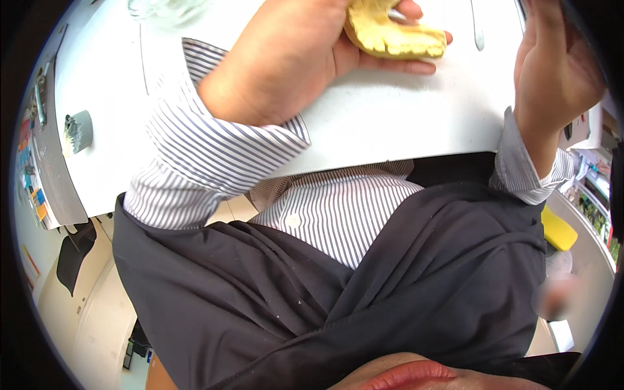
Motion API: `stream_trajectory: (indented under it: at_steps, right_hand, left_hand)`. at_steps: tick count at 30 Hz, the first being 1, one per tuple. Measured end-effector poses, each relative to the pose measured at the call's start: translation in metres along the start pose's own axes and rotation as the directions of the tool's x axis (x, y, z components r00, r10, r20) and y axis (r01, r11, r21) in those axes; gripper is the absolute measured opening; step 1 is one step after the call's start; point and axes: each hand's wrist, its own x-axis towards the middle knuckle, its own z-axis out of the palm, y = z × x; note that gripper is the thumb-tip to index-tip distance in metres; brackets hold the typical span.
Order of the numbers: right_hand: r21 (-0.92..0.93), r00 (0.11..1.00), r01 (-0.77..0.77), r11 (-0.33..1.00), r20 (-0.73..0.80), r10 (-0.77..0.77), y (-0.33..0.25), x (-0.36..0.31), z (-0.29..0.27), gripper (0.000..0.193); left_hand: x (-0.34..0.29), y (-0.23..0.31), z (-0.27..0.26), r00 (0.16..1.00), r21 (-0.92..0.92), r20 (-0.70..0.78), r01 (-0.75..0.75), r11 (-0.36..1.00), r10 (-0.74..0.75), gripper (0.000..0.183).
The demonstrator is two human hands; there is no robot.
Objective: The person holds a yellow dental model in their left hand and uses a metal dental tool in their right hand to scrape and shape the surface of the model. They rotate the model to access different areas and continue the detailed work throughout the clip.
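Note:
At the top of the head view, my left hand [292, 58] is closed around a curved yellow clay-like piece [396, 40] with a ragged, crumpled edge. The piece rests along the fingers, above the white table [390, 120]; the view's top edge cuts off part of it. My right hand [552, 75] is raised at the table's right side, apart from the yellow piece. Its fingers look stretched out and nothing shows in them, though the tips run out of view. Between the hands, a thin metal tool [479, 36] with a rounded end lies on the table.
A clear glass bowl [168, 9] stands at the far left. Nearer the left edge is a small grey cup-like thing [78, 132] with pale yellow smears. A dark chair [75, 259] is beyond the table's left side. A yellow object [559, 229] sits at my right, beside a blurred person [558, 296].

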Motion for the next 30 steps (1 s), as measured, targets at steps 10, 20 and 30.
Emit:
stream_trajectory:
  at_steps: [10, 20, 30]
  right_hand:
    - [0.199, 0.9, -0.423, 0.884, 0.205, 0.384, -0.04, 0.003, 0.021, 0.011]
    - [-0.071, 0.861, -0.125, 0.99, 0.487, 0.144, -0.053, 0.01, 0.02, 0.022]
    - [-0.13, 0.823, -0.087, 0.988, 0.549, 0.145, -0.057, 0.015, 0.016, 0.024]
  left_hand:
    - [0.002, -0.011, -0.007, 0.995, 0.048, -0.051, -0.087, 0.995, 0.09, 0.041]
    - [0.002, -0.009, -0.002, 0.992, 0.134, -0.088, -0.081, 0.988, 0.093, 0.042]
    - [-0.001, -0.009, 0.003, 0.979, 0.199, -0.146, -0.11, 0.974, 0.14, 0.043]
